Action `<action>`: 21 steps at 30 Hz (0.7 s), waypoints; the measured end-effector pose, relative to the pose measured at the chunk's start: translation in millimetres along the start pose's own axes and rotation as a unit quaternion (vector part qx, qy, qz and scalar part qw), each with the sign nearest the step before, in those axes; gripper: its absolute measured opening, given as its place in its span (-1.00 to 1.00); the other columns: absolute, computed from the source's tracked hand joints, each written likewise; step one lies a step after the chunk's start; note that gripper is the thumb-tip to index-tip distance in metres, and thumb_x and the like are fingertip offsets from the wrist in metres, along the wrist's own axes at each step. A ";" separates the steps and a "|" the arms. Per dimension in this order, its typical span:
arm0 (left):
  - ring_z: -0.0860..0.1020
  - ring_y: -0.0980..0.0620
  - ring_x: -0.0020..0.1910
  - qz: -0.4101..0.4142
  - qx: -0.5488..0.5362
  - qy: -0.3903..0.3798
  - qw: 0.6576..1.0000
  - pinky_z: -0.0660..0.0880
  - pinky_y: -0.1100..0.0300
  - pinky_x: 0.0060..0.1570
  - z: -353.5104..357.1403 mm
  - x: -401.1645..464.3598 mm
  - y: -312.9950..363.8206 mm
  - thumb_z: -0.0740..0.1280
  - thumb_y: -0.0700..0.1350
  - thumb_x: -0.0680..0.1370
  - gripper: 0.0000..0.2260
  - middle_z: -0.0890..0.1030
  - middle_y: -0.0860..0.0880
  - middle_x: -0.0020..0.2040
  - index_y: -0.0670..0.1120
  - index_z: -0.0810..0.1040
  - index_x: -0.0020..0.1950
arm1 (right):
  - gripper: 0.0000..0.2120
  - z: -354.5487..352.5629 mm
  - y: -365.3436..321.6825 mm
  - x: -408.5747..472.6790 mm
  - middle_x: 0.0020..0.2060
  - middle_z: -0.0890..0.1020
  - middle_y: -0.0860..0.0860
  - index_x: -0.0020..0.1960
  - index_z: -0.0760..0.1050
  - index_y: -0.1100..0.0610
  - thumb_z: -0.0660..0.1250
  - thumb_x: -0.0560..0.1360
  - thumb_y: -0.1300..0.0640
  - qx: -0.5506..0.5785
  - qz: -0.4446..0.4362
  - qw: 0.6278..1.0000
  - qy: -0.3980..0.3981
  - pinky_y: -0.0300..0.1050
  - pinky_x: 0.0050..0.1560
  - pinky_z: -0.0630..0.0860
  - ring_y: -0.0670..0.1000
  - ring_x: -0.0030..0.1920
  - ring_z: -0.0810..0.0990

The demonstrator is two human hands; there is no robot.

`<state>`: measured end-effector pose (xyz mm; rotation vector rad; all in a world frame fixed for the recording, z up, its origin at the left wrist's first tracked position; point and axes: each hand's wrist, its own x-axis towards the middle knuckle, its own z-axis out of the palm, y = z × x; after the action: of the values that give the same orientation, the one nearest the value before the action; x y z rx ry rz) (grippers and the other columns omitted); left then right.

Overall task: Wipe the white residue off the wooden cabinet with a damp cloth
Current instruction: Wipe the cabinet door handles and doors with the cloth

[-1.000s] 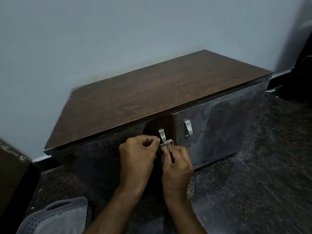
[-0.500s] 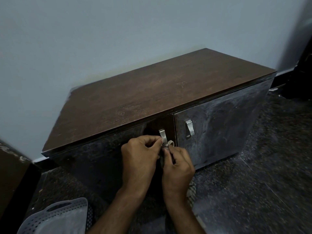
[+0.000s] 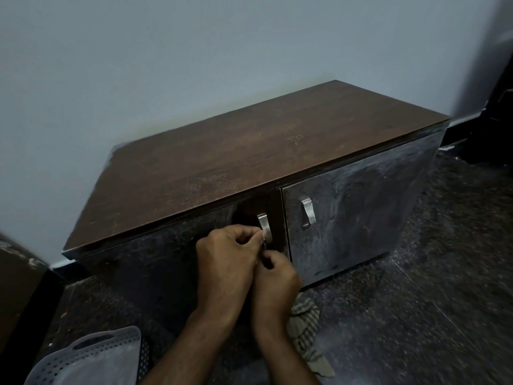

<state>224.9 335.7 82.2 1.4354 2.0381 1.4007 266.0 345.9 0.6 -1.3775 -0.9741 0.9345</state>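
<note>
My left hand (image 3: 227, 257) and right hand (image 3: 274, 276) pinch something small at the left door handle (image 3: 263, 226); wiping the cabinet (image 3: 222, 162) not underway, striped cloth (image 3: 305, 323) must be retrieved.

**Both hands bunched together, fingers curled**

Two bare forearms come up from the lower edge, converging. The left hand (image 3: 227, 262) sits higher, knuckles up, its fingers (image 3: 249, 236) curled tight with thumb and forefinger pinched together at the tip. The right hand (image 3: 277, 279) lies just below and beside it, touching it, fingers folded inward. What either pinches is too small to tell.
</note>
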 end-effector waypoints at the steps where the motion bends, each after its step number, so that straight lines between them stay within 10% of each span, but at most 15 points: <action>1: 0.61 0.30 -0.43 -0.002 0.001 0.003 1.000 0.46 0.48 -0.42 -1.3 0.2 -0.8 0.54 -0.09 0.43 -0.95 0.67 0.22 -0.35 0.05 0.73 -0.19 | -0.87 -2.7 -0.1 4.7 -0.36 0.65 -0.10 -0.25 0.66 0.04 0.47 0.48 0.13 0.012 0.019 1.000 0.015 -0.27 -0.33 0.50 -0.13 -0.31 0.61; 12: 0.62 0.28 -0.42 0.001 -0.033 -0.015 0.999 0.46 0.48 -0.46 3.6 0.5 -0.1 0.53 -0.13 0.45 -0.78 0.66 0.27 -0.34 0.19 0.63 -0.27 | -0.79 -14.2 -8.1 10.1 -0.04 0.59 -0.08 0.17 0.64 0.21 0.34 0.57 0.31 0.038 -0.019 0.995 0.086 -0.47 -0.12 0.49 -0.16 -0.06 0.60; 21: 0.61 0.27 -0.46 0.000 -0.019 -0.015 1.000 0.46 0.44 -0.46 3.3 1.3 -0.2 0.53 -0.08 0.44 -0.94 0.67 0.26 -0.34 0.09 0.72 -0.18 | -0.86 -28.3 -40.0 33.4 -0.13 0.66 -0.05 -0.06 0.67 0.19 0.48 0.44 0.38 0.045 -0.216 0.968 0.117 -0.38 -0.07 0.54 -0.18 -0.09 0.63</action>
<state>226.4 338.6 80.8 1.4328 1.9827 1.4002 302.6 368.0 41.8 -1.1068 -0.9837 0.4711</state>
